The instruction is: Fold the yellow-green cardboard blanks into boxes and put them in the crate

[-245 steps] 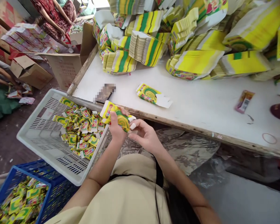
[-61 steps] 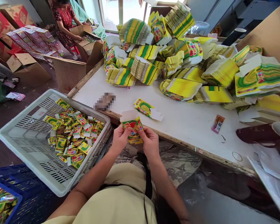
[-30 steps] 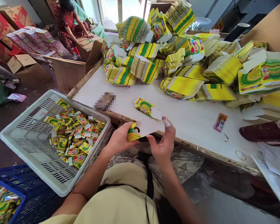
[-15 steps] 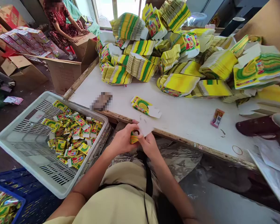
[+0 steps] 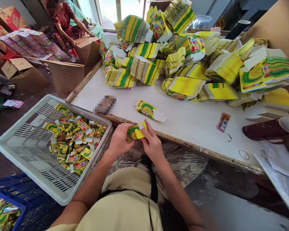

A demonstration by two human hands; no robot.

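Note:
Between my two hands, over the table's front edge, is a small yellow and green cardboard box [image 5: 134,132]. My left hand [image 5: 120,141] is closed round its left end. My right hand [image 5: 153,144] pinches the right end, where a flap shows between the fingers. Just beyond my hands, another small yellow box [image 5: 146,109] lies on the white table [image 5: 183,120] with its white end flaps spread. To my left stands a white plastic crate [image 5: 26,141] with many small yellow boxes [image 5: 79,141] heaped in it.
Bundles of flat yellow cartons [image 5: 144,69] are piled along the table's back. A small wrapped packet [image 5: 223,122] and a dark mug [image 5: 265,131] lie to the right. A blue crate [image 5: 36,199] stands lower left. Another person [image 5: 66,29] sits behind an open cardboard box [image 5: 67,77].
The box in my hands has turned so that its printed yellow and green side faces up. The white flap that stuck up is now folded down under my right fingers.

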